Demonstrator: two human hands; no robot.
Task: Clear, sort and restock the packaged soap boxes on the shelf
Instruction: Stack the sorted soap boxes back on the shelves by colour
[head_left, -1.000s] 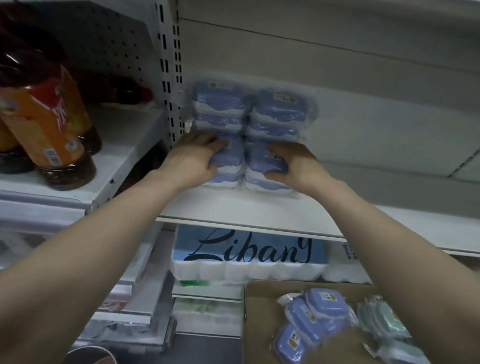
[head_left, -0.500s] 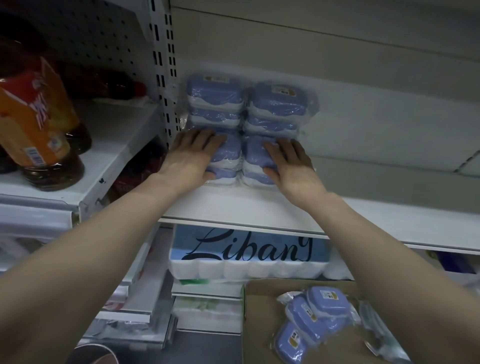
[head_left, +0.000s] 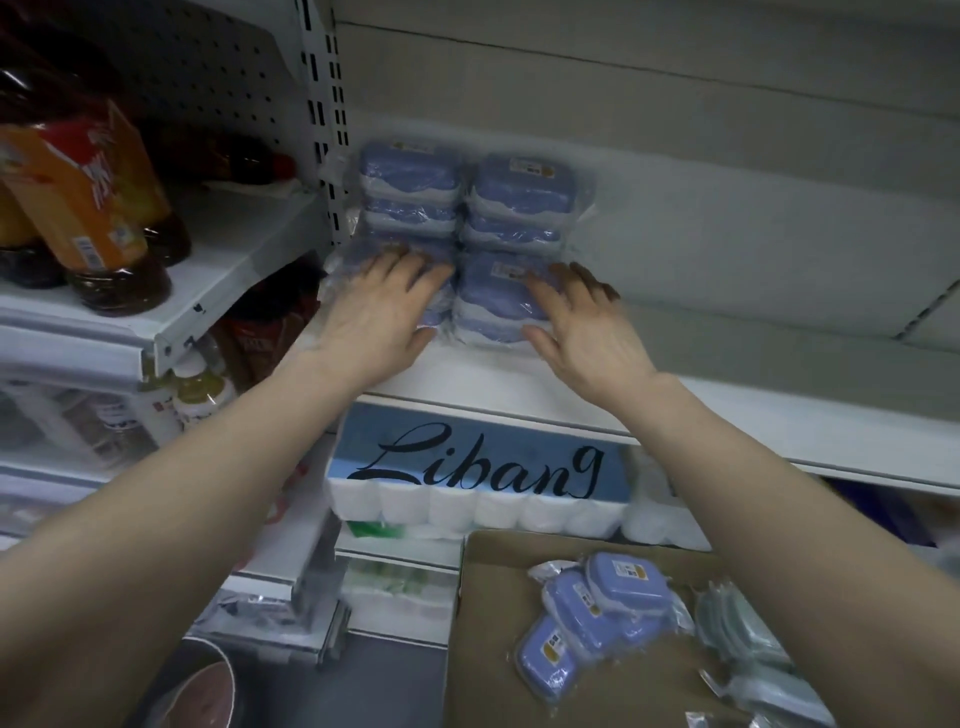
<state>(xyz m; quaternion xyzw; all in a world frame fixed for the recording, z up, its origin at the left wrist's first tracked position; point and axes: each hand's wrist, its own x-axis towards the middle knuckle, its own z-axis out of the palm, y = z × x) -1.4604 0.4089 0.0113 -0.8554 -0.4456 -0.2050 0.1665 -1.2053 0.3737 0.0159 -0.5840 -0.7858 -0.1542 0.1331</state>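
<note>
Right: we find bare shelf (head_left: 805, 410) running wide beside the soap boxes (head_left: 519, 187).
Left: the slotted upright (head_left: 324, 130) crowds the stack, blocking us.
Above: we see open back panel (head_left: 675, 119).

1. Blue soap boxes (head_left: 519, 189), each wrapped in clear film, stand in two stacked columns at the left end of a white shelf (head_left: 831, 421), right beside the slotted upright (head_left: 332, 130).
2. The left hand (head_left: 379, 317) lies flat, fingers straight, on the lower left boxes.
3. The right hand (head_left: 587, 332) lies flat, fingers spread, on the lower right box.
4. Under the shelf sits a pack of paper rolls (head_left: 483, 467) lettered "Libang".
5. A cardboard carton (head_left: 493, 649) at the lower right holds loose blue boxes (head_left: 608, 592) and pale green packs (head_left: 748, 639).
6. Dark bottles (head_left: 88, 208) with orange labels stand on the neighbouring shelf to the left.
</note>
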